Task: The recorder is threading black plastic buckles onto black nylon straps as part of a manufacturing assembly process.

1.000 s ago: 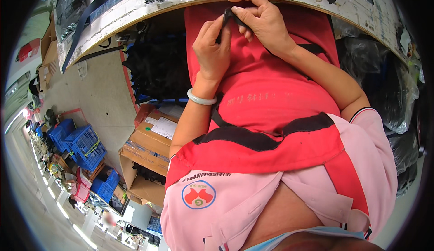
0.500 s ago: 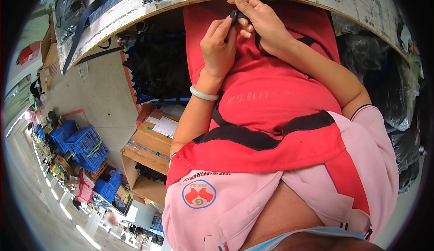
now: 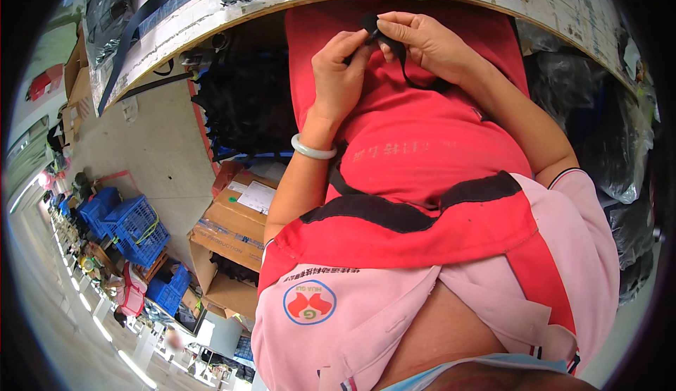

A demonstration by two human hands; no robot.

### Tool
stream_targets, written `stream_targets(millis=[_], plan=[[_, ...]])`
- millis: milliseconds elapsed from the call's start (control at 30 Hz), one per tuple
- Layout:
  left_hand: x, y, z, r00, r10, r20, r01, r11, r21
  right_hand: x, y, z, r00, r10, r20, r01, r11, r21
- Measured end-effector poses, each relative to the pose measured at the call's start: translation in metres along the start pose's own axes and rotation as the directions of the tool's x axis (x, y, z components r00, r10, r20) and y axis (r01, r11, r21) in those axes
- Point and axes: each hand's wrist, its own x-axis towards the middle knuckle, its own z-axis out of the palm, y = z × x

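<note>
In the head view, the left hand (image 3: pixel 340 74) and the right hand (image 3: pixel 426 42) met just below the curved edge of the desk (image 3: pixel 211 17), each grip pinched shut on a small black strap piece (image 3: pixel 373 26) held between the fingertips, its thin black tail hanging over the red apron (image 3: pixel 422 151). A pale bangle (image 3: pixel 313 149) circled the left wrist.
</note>
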Motion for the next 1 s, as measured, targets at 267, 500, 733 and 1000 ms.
stream_targets(millis=[267, 500, 733, 1000], plan=[[0.001, 0.006, -0.005, 0.764, -0.607, 0.218, 0.553, 0.443, -0.706, -0.006, 0.002, 0.014, 0.88, -0.475, 0.012, 0.38, 0.688, -0.619], [0.013, 0.037, -0.003, 0.868, -0.496, 0.004, 0.4, 0.694, -0.599, -0.026, -0.032, 0.042, 0.857, -0.504, -0.108, 0.348, 0.72, -0.6], [0.002, 0.03, 0.002, 0.888, -0.449, -0.097, 0.334, 0.777, -0.533, -0.019, -0.02, 0.033, 0.943, -0.234, -0.235, 0.063, 0.821, -0.567], [0.002, 0.025, -0.004, 0.954, -0.273, -0.124, 0.214, 0.909, -0.358, -0.006, -0.021, 0.025, 0.957, -0.204, -0.207, 0.124, 0.93, -0.346]])
